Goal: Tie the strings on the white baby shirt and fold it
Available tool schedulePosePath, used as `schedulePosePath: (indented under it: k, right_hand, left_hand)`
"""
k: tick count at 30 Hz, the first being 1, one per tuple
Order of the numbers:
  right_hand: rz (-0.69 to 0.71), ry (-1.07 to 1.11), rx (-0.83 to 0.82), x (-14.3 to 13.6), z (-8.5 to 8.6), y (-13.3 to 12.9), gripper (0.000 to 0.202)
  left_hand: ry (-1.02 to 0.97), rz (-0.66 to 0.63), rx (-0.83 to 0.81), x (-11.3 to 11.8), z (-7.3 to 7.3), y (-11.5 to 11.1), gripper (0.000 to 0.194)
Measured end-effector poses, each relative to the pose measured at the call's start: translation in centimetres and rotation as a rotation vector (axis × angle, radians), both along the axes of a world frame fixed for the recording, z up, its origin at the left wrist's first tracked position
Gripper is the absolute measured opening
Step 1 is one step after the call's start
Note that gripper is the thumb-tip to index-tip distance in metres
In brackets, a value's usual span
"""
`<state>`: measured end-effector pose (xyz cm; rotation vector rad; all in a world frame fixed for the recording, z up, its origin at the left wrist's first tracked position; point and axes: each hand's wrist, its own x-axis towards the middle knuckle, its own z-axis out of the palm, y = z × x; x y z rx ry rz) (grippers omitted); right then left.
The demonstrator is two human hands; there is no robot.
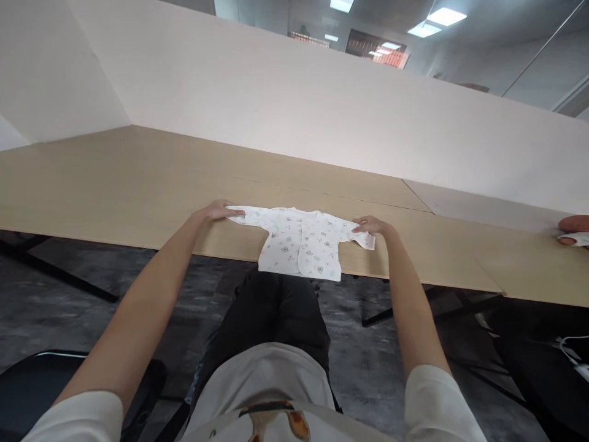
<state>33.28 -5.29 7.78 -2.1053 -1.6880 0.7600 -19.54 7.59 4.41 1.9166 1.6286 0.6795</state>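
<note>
A small white long-sleeved top (301,242) with a scattered print lies spread on the wooden table (151,184), its lower hem reaching past the front edge. My left hand (221,210) pinches the end of the sleeve on the left, thumb on top of the cloth. On the other side, my right hand (370,225) grips the right sleeve just above its cuff, with the cuff hanging out below the fingers.
A white partition (294,104) runs along the back of the table. At the far right edge lie a reddish-brown item (574,223) and some white cloth. A black chair (41,393) stands at lower left.
</note>
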Motion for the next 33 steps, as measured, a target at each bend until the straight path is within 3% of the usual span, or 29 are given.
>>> schedulePosePath:
  k: [2,4,11,13,15,17,20,23,26,29,33]
  right_hand:
    - [0.043,-0.017,-0.051,1.1,0.4,-0.3,0.040]
    - [0.037,-0.110,-0.037,1.6,0.4,-0.2,0.035]
    - [-0.238,-0.497,0.194,-0.7,-0.8,1.8,0.037]
    - [-0.260,-0.597,0.238,-1.9,-1.0,2.4,0.042]
    - [-0.221,-0.663,0.329,-3.7,-1.3,3.0,0.045]
    - [-0.153,-0.647,0.409,-6.4,-1.6,3.8,0.046]
    - [-0.027,-0.496,0.406,-11.8,-2.4,5.4,0.046]
    - [0.028,-0.309,0.338,-17.3,-3.7,7.0,0.039]
    - [-0.056,-0.230,0.290,-20.4,-5.1,8.0,0.036]
    - [-0.100,-0.209,0.290,-20.8,-6.0,8.2,0.038]
    - [-0.086,-0.167,0.337,-20.2,-6.7,8.0,0.037]
  left_hand:
    - [0.033,-0.053,-0.128,-0.8,0.5,0.0,0.044]
    - [0.081,-0.048,-0.145,-1.0,0.7,0.4,0.042]
    - [0.081,0.285,0.176,0.8,-0.4,2.0,0.029]
    - [0.011,0.368,0.304,1.5,-0.4,1.8,0.018]
    - [-0.031,0.381,0.449,2.6,-0.2,1.4,0.021]
    - [-0.044,0.306,0.533,4.8,0.2,1.0,0.030]
    - [-0.059,0.109,0.527,10.4,0.4,0.0,0.036]
    - [-0.033,-0.053,0.402,16.9,-0.4,-1.2,0.040]
    - [0.039,-0.041,0.205,21.3,-1.8,-2.2,0.037]
    - [0.127,-0.012,0.164,22.7,-2.9,-2.5,0.034]
    - [0.158,-0.026,0.229,22.5,-3.7,-2.5,0.033]
